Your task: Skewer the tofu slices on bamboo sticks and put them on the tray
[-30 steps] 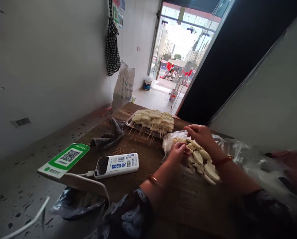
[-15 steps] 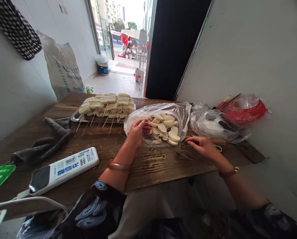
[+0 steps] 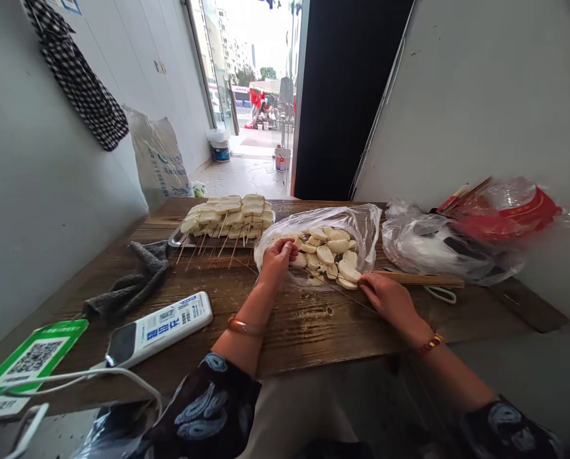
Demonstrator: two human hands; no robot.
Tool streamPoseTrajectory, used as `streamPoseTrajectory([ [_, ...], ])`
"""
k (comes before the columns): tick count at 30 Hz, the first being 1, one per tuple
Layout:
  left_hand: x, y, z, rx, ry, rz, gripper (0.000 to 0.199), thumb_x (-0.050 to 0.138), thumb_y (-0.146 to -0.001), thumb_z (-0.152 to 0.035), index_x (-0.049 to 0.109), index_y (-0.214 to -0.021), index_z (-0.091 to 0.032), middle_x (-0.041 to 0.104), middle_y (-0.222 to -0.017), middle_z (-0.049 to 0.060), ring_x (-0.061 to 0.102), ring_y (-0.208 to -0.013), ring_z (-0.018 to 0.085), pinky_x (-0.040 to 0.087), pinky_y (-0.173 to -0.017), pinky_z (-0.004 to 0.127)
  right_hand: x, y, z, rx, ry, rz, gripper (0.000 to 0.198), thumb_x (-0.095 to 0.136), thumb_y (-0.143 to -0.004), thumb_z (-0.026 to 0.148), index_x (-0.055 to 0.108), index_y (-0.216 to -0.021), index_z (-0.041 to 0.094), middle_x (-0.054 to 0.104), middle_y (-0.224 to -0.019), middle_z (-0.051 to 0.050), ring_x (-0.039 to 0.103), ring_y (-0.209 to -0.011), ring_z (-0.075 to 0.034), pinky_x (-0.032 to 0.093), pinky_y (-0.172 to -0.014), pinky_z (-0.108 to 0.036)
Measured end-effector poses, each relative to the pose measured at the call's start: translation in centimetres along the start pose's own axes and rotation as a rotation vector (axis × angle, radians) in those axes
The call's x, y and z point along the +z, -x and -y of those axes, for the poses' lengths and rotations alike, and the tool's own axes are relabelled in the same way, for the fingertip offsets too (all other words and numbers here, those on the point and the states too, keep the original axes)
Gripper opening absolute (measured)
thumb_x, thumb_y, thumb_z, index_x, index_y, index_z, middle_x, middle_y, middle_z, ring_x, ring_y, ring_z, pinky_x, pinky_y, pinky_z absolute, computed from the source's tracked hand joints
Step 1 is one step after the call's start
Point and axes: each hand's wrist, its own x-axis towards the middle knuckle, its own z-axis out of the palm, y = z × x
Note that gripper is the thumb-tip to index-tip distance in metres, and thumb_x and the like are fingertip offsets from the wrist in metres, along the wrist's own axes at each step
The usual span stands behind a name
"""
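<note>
In the head view my left hand (image 3: 279, 258) is over the left side of a clear plastic bag (image 3: 368, 223) holding several pale, half-moon food slices (image 3: 338, 246). Its fingers are curled together, and whatever they hold is hidden. My right hand (image 3: 389, 298) comes in from the right, thumb and fingertips closed at the right end of a pale slice (image 3: 348, 271) by the bag's near edge. A thin stick (image 3: 349, 295) lies slanted in front of the bag. Left of the bag, a metal tray (image 3: 174, 240) bears stacked skewered slices (image 3: 227, 217), sticks pointing towards me.
Bamboo skewers (image 3: 416, 278) and green-handled scissors (image 3: 440, 294) lie to the right, before plastic bags (image 3: 428, 245) and red packaging (image 3: 509, 217). A grey cloth (image 3: 132, 280), white phone-like device (image 3: 170, 322), cable (image 3: 132, 377) and green QR card (image 3: 69, 328) are left.
My right hand has moved left and down to a slice at the bag's near right edge. My left hand stays by the bag's left side. The whole view has shifted.
</note>
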Motion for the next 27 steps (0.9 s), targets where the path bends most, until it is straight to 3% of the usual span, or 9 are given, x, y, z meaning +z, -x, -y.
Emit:
streamPoseTrajectory([
  [5,-0.2,-0.4,0.7,0.294,-0.643,0.007,0.018,0.051,-0.084,-0.020,0.067,-0.091,-0.015,0.069,-0.089,0.009,0.063,-0.086,0.021,0.049,-0.080,0.034,-0.7,-0.2,-0.3,-0.063,-0.098,-0.104,0.028,0.044,-0.096,0.027,0.067,-0.110,0.018,0.069,-0.098,-0.009,0.065,-0.088,-0.024,0.048,-0.077,-0.034],
  [11,0.0,0.6,1.0,0.487,-1.294,0.154,0.030,0.042,-0.088,-0.013,0.067,-0.104,-0.016,0.067,-0.111,0.012,0.056,-0.108,0.026,0.040,-0.097,0.039,-2.2,-2.8,2.2,0.070,-0.569,-0.228,0.027,0.051,-0.090,0.034,0.071,-0.101,0.019,0.072,-0.097,-0.008,0.065,-0.079,-0.021,0.049,-0.070,-0.031],
  [17,0.1,0.9,1.0,0.429,-1.502,0.219,0.034,0.044,-0.090,-0.018,0.063,-0.118,-0.018,0.064,-0.121,0.011,0.048,-0.119,0.029,0.036,-0.096,0.042,0.3,-6.3,5.0,0.139,-0.873,-0.169,0.030,0.054,-0.087,0.036,0.073,-0.100,0.017,0.073,-0.087,-0.007,0.062,-0.071,-0.019,0.046,-0.062,-0.028],
  [24,0.7,1.2,0.1,0.354,-1.604,0.191,0.036,0.042,-0.091,-0.022,0.063,-0.119,-0.015,0.061,-0.115,0.016,0.047,-0.112,0.032,0.037,-0.092,0.045,2.1,-10.4,6.5,0.127,-1.103,-0.130,0.031,0.058,-0.082,0.037,0.074,-0.096,0.015,0.073,-0.078,-0.006,0.061,-0.065,-0.017,0.045,-0.055,-0.026],
  [27,0.9,1.5,-0.3,0.328,-1.613,0.176,0.031,0.043,-0.090,-0.023,0.066,-0.110,-0.016,0.061,-0.111,0.015,0.047,-0.111,0.032,0.038,-0.092,0.045,2.3,-11.3,6.6,0.141,-1.155,-0.132,0.030,0.059,-0.079,0.036,0.075,-0.094,0.016,0.073,-0.079,-0.007,0.063,-0.068,-0.019,0.048,-0.057,-0.027],
])
